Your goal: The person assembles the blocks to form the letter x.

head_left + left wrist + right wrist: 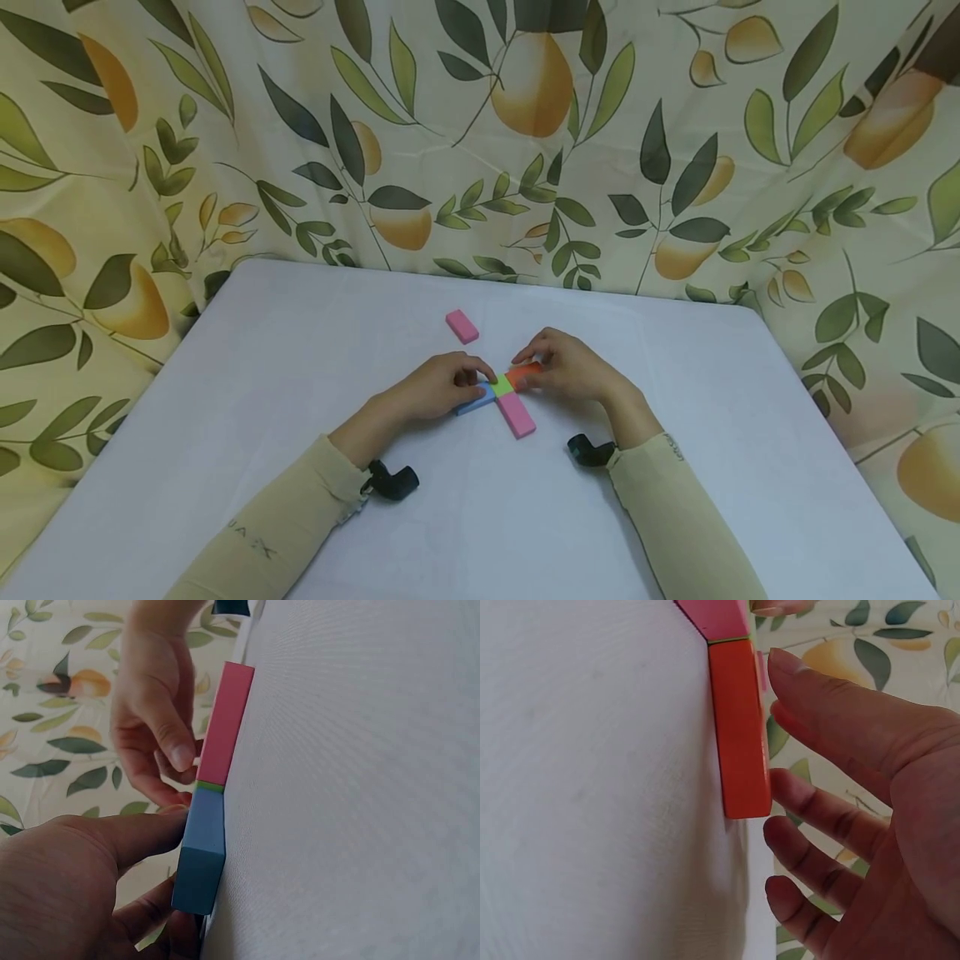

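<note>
Both hands are in at the middle of the table (285, 350), working a little cross of coloured blocks. The green block (501, 386) sits at the centre, the blue block (474, 403) runs off to the left, the orange block (522, 374) to the right, and a pink block (517, 414) points toward the person.

The risk here: these pieces only butt against one another, so a sideways nudge from either hand could, I'd judge, skew the cross or push the green piece out of line. The smooth cloth gives little to stop a slide.

The left hand (438, 386) has thumb and fingers curled along the blue block, grasping it by its sides; the wrist view shows that pinch plainly. The right hand (564, 364) is loose, fingers mostly straight and spread, its fingertips (784, 784) against the long side of the orange block, touching rather than gripping.

A second pink block (462, 326) lies alone farther back, well apart from the cross. Leaf-and-pear curtain (525, 125) behind.
</note>
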A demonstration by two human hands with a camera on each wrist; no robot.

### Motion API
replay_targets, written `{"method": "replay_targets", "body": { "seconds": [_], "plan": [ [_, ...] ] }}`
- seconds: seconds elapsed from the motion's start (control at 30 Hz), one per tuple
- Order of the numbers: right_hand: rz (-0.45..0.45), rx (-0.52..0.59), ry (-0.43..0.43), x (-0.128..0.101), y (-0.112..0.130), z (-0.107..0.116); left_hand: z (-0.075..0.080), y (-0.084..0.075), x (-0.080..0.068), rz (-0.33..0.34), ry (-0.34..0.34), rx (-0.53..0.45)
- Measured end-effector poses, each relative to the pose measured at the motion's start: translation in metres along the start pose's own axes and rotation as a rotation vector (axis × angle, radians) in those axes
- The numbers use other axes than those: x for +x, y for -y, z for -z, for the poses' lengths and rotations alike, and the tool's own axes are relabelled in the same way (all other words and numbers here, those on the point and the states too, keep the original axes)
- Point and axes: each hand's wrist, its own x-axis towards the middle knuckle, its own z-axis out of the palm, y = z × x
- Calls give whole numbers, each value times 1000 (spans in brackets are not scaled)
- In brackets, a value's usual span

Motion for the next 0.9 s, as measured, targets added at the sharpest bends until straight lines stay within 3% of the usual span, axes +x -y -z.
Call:
{"method": "replay_targets", "body": {
  "seconds": [0.4,0.9],
  "plan": [
    [48,13,-23,-9,12,10,0,0,1,-19,10,-8],
    [31,-10,27,-11,18,6,-3,3,2,2,5,-10]
  ]
}}
